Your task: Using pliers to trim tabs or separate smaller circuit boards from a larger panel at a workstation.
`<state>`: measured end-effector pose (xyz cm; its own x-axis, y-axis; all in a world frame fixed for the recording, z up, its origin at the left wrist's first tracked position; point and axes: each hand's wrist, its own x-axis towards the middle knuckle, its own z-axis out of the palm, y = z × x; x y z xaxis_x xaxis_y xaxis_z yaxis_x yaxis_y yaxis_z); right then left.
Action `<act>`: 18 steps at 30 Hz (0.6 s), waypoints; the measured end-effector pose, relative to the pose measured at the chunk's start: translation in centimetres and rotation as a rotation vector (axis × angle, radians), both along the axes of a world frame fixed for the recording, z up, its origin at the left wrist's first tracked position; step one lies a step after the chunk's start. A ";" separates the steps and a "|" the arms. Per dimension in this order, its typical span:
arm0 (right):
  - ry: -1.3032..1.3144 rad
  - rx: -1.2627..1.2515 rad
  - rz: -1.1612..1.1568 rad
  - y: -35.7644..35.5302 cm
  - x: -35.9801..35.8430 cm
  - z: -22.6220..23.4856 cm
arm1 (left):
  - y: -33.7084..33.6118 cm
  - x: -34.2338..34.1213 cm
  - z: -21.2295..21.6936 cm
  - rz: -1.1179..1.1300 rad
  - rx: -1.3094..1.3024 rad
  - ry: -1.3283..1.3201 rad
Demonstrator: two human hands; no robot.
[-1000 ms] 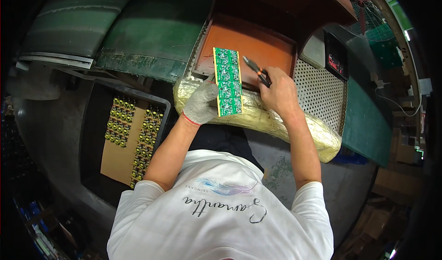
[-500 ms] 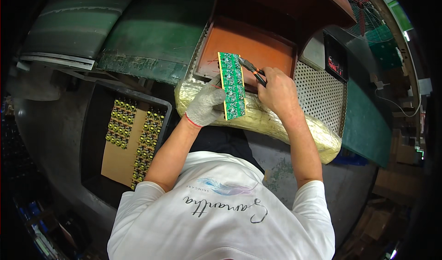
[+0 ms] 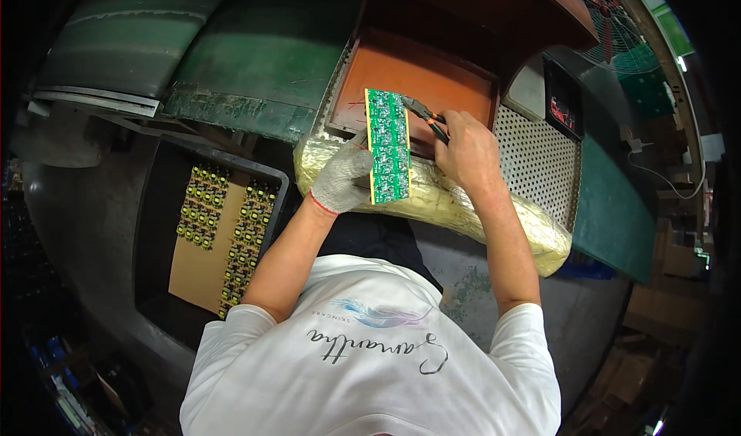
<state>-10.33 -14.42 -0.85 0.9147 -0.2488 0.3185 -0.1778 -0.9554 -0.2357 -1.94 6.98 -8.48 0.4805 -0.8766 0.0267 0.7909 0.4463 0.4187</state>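
A long green circuit board panel [image 3: 389,146] with yellowish edges is held up over the near side of an orange-red tray [image 3: 417,77]. My left hand [image 3: 344,177], in a grey knit glove, grips the panel by its left edge; some of the fingers are hidden behind it. Bare, my right hand [image 3: 468,152] is closed round a pair of cutting pliers [image 3: 429,119] with orange and black handles. The jaws of the pliers lie at the panel's upper right edge. Whether they pinch anything is too small to tell.
Left of me stands a black bin [image 3: 279,175] with cardboard and rows of small boards [image 3: 203,204] bearing yellow parts. A wrapped yellowish roll [image 3: 532,239] lines the bench's front edge. Perforated metal [image 3: 536,154] lies at right, and a dark red hood [image 3: 478,3] overhangs the tray.
The panel has turned slightly more upright, its lower end shifting a little left. The pliers have moved slightly right and down along its edge.
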 end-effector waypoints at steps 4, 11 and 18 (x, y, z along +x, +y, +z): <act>0.037 -0.002 0.024 -1.1 0.0 -1.0 | 0.2 -0.1 0.5 -0.027 -0.012 0.018; -0.076 0.058 0.055 -1.4 0.0 -2.3 | 0.0 0.3 0.2 -0.047 0.000 -0.030; 0.014 0.052 0.023 -1.3 -0.2 -1.7 | -0.1 0.1 0.7 -0.045 0.046 -0.019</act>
